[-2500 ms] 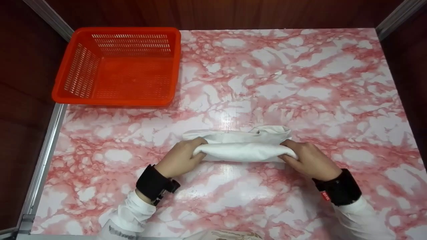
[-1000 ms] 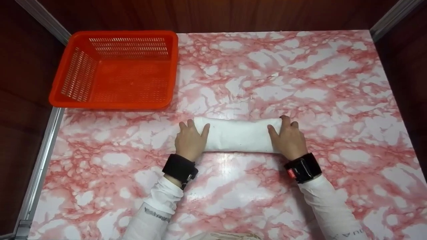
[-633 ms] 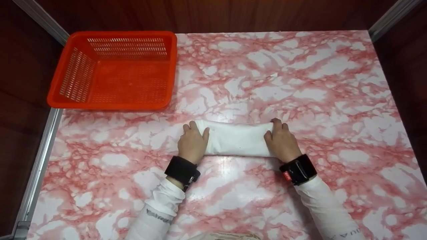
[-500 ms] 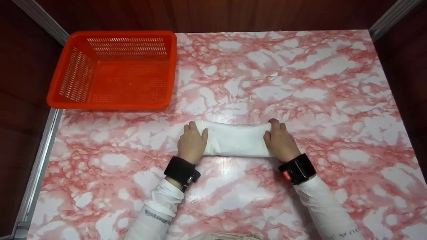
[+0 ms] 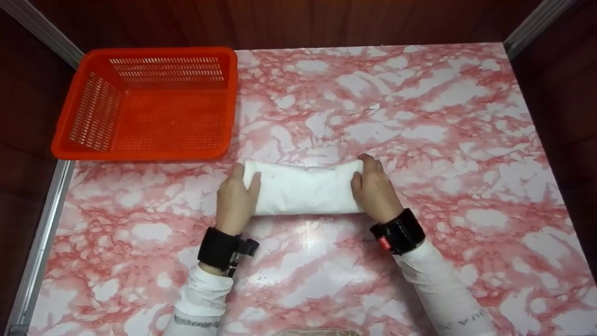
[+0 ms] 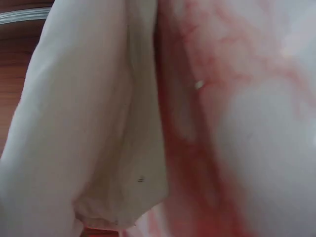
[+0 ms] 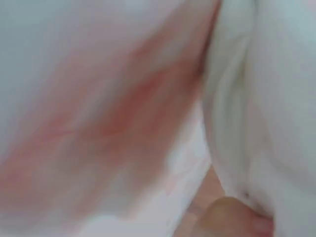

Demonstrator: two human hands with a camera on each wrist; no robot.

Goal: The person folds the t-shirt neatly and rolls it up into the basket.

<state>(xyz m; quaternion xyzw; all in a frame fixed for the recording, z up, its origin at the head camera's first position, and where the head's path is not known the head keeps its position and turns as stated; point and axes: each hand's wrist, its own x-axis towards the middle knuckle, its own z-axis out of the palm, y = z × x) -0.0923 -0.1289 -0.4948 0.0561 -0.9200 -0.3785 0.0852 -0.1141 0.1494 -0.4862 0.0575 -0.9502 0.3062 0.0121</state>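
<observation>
A white folded cloth (image 5: 305, 189) forms a flat, wide bundle in the middle of the head view. My left hand (image 5: 234, 199) grips its left end, thumb on top and the other fingers round the far edge. At the opposite end my right hand (image 5: 377, 192) holds it the same way. Close up in the left wrist view, the cloth (image 6: 74, 113) shows layered folds and a loose lower corner. The right wrist view has the cloth (image 7: 286, 113) along its right side, with a fingertip (image 7: 229, 217) against it. The fingers underneath are hidden.
A red plastic basket (image 5: 228, 116) with slotted walls stands at the table's back left; nothing shows inside it. The table (image 5: 419, 116) has a red and white marbled top. Dark wood panels (image 5: 298, 23) with metal strips enclose the back and sides.
The rolled cloth was folded into a flat bundle, and both hands shifted to grip its ends. Since half a second ago, hands and cloth have moved left together, and the head view has shifted slightly.
</observation>
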